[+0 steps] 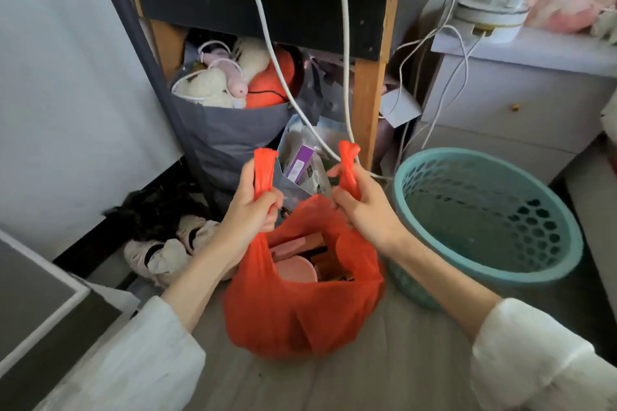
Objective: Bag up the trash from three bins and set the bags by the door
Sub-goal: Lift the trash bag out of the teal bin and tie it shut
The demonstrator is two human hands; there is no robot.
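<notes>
Grey flooring point(384, 377) runs up to a cluttered wooden table point(370, 103) with white cables point(345, 43) dangling off it and a grey fabric bag of soft toys point(230, 133) tucked beneath. Kneeling in front, the person has the red plastic bag point(300, 317) sitting on the floor between their forearms, its mouth open on pinkish boxes and a round pink lid. Each hand is curled tight round one handle: the left hand point(248, 210) grips the left loop, the right hand point(362, 210) the right, both loops pulled up and apart. Just to the right sits the teal mesh bin point(490, 274), tipped and, as far as I can see, emptied. From here the risk looks like the thin handles stretching or tearing if yanked hard, or a box corner piercing the plastic; one cable hangs close behind the right handle and could snag in a knot
</notes>
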